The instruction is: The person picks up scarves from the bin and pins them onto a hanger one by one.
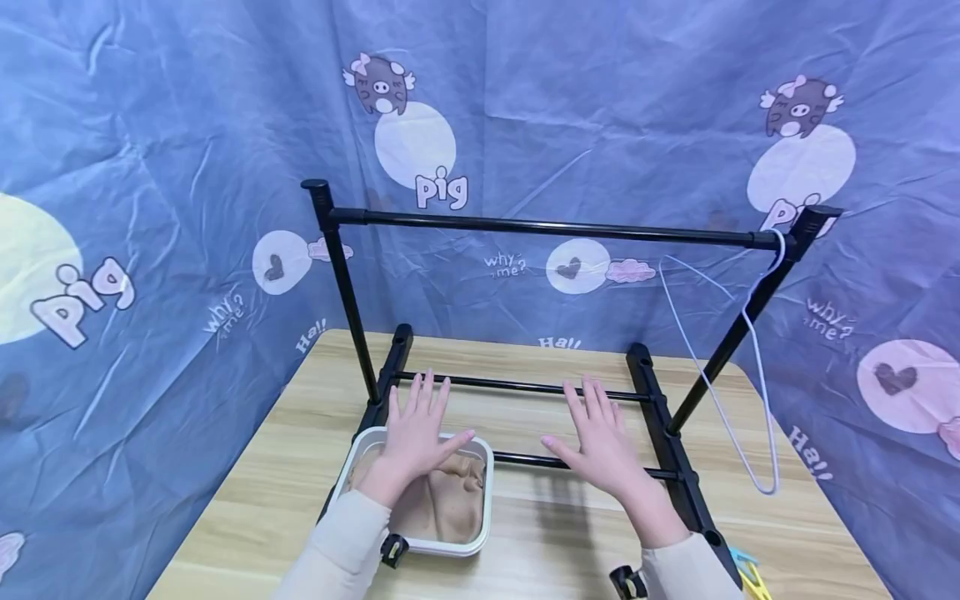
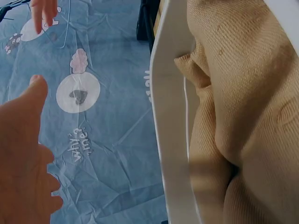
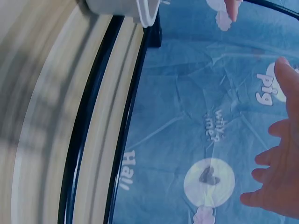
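My left hand (image 1: 417, 433) hovers over a white plastic tub (image 1: 486, 500), its fingers spread and holding nothing. Folded tan ribbed cloth (image 2: 257, 93) fills the tub. To the right, above the table, my right hand (image 1: 603, 446) is held out with fingers straight and thumb apart, also with nothing in it. Both hands are in front of a black rack (image 1: 540, 227) with one top bar and two low crossbars. From the right end of that bar hangs a pale blue-white hanger (image 1: 765, 417), bare of any garment.
A wooden table (image 1: 525, 533) bears the rack and tub. Near the front right, a blue clip (image 1: 742, 557) and a yellow clip (image 1: 753, 582) lie beside the rack's foot. Blue printed curtain (image 1: 585, 150) hangs behind and at both sides.
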A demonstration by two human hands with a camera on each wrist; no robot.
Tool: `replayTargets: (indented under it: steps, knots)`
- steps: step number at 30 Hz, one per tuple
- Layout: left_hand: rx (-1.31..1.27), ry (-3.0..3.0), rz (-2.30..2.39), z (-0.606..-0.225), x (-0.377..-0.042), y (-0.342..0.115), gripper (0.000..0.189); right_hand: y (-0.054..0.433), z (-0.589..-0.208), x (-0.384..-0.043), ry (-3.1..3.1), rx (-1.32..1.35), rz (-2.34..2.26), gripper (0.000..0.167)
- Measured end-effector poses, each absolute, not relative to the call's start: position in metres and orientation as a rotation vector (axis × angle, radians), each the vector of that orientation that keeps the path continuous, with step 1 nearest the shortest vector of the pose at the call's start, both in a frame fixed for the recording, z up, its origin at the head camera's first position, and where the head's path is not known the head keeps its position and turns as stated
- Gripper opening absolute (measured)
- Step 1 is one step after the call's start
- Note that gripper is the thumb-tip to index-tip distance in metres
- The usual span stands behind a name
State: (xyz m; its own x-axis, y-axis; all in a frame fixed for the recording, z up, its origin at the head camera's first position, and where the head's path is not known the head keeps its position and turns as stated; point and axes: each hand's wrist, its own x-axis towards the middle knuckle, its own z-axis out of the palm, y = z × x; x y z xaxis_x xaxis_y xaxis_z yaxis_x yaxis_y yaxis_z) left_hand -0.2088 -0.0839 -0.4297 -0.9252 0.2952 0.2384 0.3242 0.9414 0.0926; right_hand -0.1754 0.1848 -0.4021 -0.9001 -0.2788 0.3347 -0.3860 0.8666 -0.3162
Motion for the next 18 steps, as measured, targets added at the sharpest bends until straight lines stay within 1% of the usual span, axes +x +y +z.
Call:
replayTargets:
  steps: [8,18]
  knots:
    - [-0.549,-2.847,-0.334,-0.433,-0.204,-0.094,0.087,0.169,-0.408,-0.173,-2.585,0.611,0.597,0.085]
    - [-0.654,-2.774,-0.452,-0.439,-0.196,-0.111,0.085,0.152,-0.426,-0.165,-2.554,0.645,0.687,0.094]
